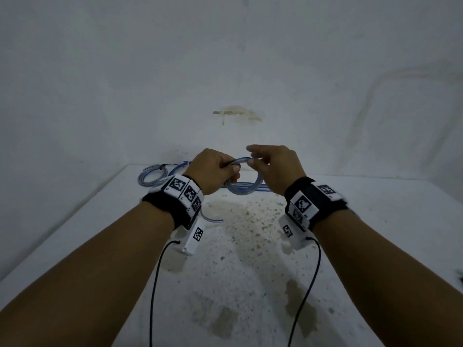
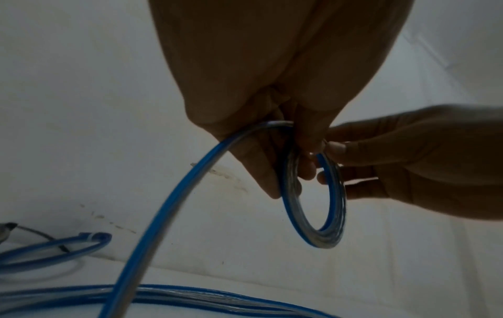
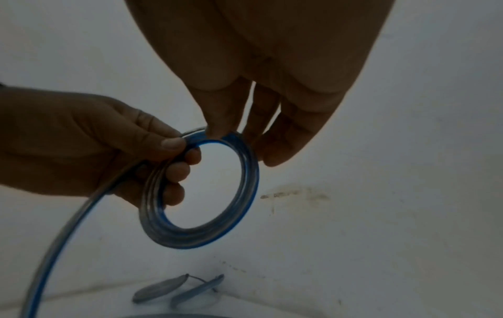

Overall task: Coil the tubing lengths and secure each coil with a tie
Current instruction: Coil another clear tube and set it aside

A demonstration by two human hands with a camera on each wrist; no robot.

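Holding: left hand [image 1: 213,171] grasps the coil [image 3: 201,193] of clear blue-striped tubing, fingers curled through the ring, thumb on top.
Right grip: right hand [image 1: 275,169] pinches the coil's top edge with its fingertips [image 3: 217,131].
Coil position: raised above the tabletop [image 1: 250,246], hanging below both grips.
Loose end: tubing trails from the left grip down to the tabletop.
Behind: tied coil [image 1: 152,175] on the tabletop.
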